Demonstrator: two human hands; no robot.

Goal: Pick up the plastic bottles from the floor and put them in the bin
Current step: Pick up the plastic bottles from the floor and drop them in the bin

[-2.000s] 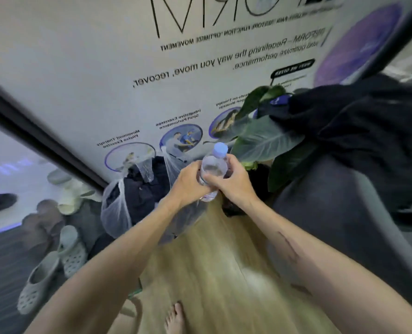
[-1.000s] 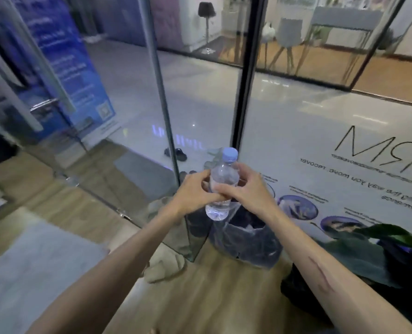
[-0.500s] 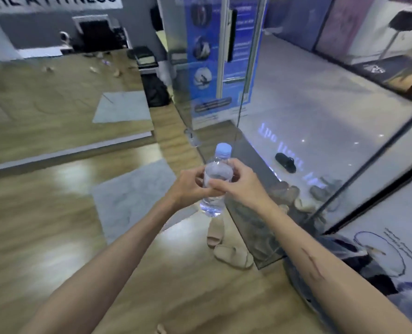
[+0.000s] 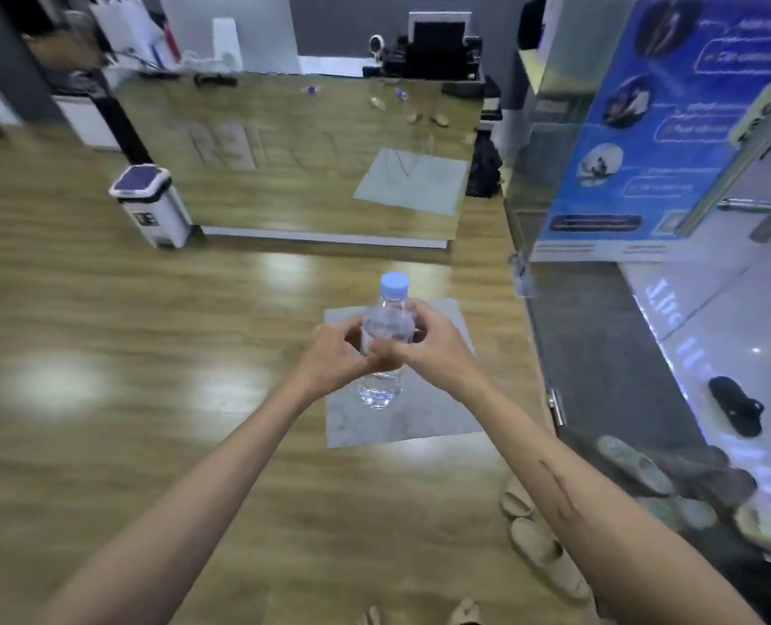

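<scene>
Holding the water bottle [image 4: 385, 336] upright with my left hand [image 4: 336, 356] and right hand [image 4: 433, 349] wrapped around its middle, I carry it securely; the pedal bin [image 4: 151, 205] stands far from the bottle, lid closed.

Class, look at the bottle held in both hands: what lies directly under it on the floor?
Under the bottle lies a grey mat on wooden floor; hands hide part of it.

Both arms outstretched, left hand [image 4: 336, 354] and right hand [image 4: 428, 349] clasped together (fingers curled).
</scene>
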